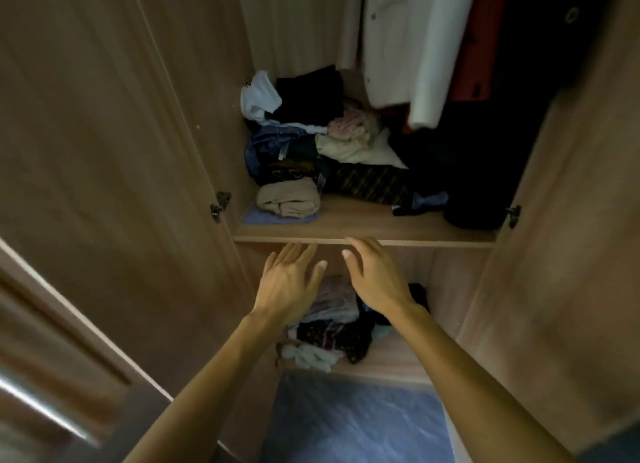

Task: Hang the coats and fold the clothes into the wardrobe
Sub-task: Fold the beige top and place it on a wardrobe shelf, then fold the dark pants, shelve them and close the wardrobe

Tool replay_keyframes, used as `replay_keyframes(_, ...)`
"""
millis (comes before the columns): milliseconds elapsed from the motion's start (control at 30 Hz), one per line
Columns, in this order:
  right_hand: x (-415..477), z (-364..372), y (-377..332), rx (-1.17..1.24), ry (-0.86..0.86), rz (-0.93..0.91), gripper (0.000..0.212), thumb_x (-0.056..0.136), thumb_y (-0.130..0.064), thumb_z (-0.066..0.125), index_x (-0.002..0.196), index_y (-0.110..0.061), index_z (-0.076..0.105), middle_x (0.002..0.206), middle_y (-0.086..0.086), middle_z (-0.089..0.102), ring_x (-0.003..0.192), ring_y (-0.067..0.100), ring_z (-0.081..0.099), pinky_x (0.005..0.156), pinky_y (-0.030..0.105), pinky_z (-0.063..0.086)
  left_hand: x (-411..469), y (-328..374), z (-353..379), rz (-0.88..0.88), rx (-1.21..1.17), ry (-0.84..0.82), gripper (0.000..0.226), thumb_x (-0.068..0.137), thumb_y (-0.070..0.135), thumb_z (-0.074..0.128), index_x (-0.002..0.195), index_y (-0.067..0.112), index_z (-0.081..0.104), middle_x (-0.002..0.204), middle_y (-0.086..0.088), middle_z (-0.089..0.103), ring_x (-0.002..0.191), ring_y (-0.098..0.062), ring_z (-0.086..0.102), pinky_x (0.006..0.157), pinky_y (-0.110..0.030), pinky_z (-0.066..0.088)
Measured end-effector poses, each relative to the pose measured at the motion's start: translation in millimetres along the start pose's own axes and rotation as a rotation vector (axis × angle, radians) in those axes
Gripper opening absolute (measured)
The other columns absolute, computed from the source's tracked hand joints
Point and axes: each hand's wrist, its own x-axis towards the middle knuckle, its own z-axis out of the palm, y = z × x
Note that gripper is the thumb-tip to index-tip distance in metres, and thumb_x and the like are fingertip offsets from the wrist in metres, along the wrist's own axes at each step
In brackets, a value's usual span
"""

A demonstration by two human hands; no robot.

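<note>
An open wooden wardrobe fills the view. Its middle shelf (363,235) carries a heap of clothes (322,151), with a folded beige garment (289,197) at the front left. Coats (426,47), white, red and dark, hang at the top right. A smaller clothes pile (332,327) lies on the lower shelf. My left hand (287,282) and my right hand (374,275) are both empty, fingers spread, side by side just below the middle shelf's front edge and above the lower pile.
The wardrobe's left door (104,151) and right door (571,237) stand open on either side. Another door with a metal handle (45,407) is at the lower left. Blue floor (353,424) shows below the lower shelf.
</note>
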Motion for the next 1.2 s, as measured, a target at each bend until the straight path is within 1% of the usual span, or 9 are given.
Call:
replay_keyframes(200,-80.2,-35.0,-23.0,-0.081,0.019,0.086,0.039,0.1,-0.033,0.042,0.13,-0.013,0.055,0.133,0.003,0.056,0.124,0.021,0.05,0.101,0.036,0.042,-60.2,28.9,-8.0,0.068,-0.157,-0.077,0.057,0.097,0.053,0.028,0.148,0.028,0.026,0.153,-0.008,0.029,0.142,-0.022,0.025,0.111,-0.039,0.027)
replay_keyframes(267,-107.4,-42.9,-34.2,-0.114,0.021,0.13,0.039,0.099,-0.034,0.042,0.131,-0.015,0.054,0.133,0.001,0.056,0.122,0.019,0.051,0.1,0.033,0.042,-82.2,34.1,-12.5,0.108,-0.177,-0.095,0.06,0.096,0.057,0.025,0.148,0.026,0.028,0.153,-0.007,0.031,0.142,-0.022,0.026,0.112,-0.039,0.025)
replay_keyframes(433,-184.7,-43.5,-76.1,-0.186,0.113,0.236,0.034,0.098,-0.031,0.046,0.125,-0.015,0.059,0.122,0.003,0.063,0.108,0.02,0.059,0.09,0.03,0.047,-137.8,41.3,-25.1,0.193,-0.212,-0.097,0.071,0.089,0.062,0.014,0.144,0.025,0.039,0.152,-0.006,0.033,0.145,-0.023,0.016,0.116,-0.044,0.006)
replay_keyframes(633,-294.5,-51.6,-120.1,-0.228,0.265,0.481,0.037,0.093,-0.035,0.043,0.115,-0.015,0.064,0.111,0.0,0.069,0.096,0.016,0.062,0.082,0.025,0.047,-212.3,73.9,-10.4,0.338,-0.392,-0.198,0.079,0.083,0.064,0.011,0.138,0.02,0.048,0.145,-0.005,0.044,0.141,-0.024,0.027,0.116,-0.044,0.01)
replay_keyframes(800,-397.7,-112.9,-137.5,-0.29,0.398,0.656,0.039,0.093,-0.039,0.044,0.115,-0.016,0.065,0.113,0.0,0.068,0.1,0.016,0.063,0.086,0.024,0.046,-276.6,151.7,-5.9,0.562,-0.512,-0.292,0.065,0.089,0.056,0.024,0.124,0.015,0.061,0.126,-0.009,0.06,0.124,-0.03,0.049,0.105,-0.047,0.032)
replay_keyframes(900,-468.5,-152.9,-153.3,-0.337,0.506,0.731,0.039,0.094,-0.038,0.044,0.12,-0.015,0.063,0.118,0.001,0.066,0.105,0.016,0.062,0.091,0.028,0.048,-321.8,201.8,-11.7,0.709,-0.617,-0.317,0.059,0.092,0.055,0.029,0.122,0.016,0.062,0.125,-0.007,0.061,0.121,-0.028,0.051,0.1,-0.049,0.039)
replay_keyframes(967,-518.3,-173.9,-165.8,-0.366,0.575,0.768,0.039,0.095,-0.038,0.045,0.122,-0.016,0.062,0.119,0.002,0.066,0.106,0.015,0.061,0.092,0.025,0.046,-357.8,237.7,-16.8,0.788,-0.665,-0.336,0.062,0.093,0.059,0.025,0.125,0.02,0.06,0.13,-0.006,0.058,0.125,-0.027,0.049,0.101,-0.048,0.039)
replay_keyframes(1067,-597.7,-200.0,-187.0,-0.393,0.642,0.834,0.037,0.097,-0.036,0.045,0.124,-0.016,0.06,0.122,0.001,0.064,0.11,0.013,0.059,0.095,0.018,0.041,-428.5,294.7,-27.8,0.824,-0.708,-0.415,0.07,0.088,0.066,0.021,0.133,0.023,0.053,0.142,-0.005,0.048,0.135,-0.024,0.037,0.111,-0.046,0.026)
replay_keyframes(1200,-720.3,-244.0,-224.5,-0.446,0.735,0.929,0.036,0.097,-0.036,0.046,0.126,-0.018,0.059,0.126,-0.002,0.061,0.114,0.01,0.056,0.096,0.01,0.033,-546.8,367.2,-40.5,0.897,-0.776,-0.531,0.06,0.092,0.056,0.03,0.136,0.019,0.049,0.143,-0.004,0.047,0.136,-0.022,0.035,0.115,-0.043,0.021)
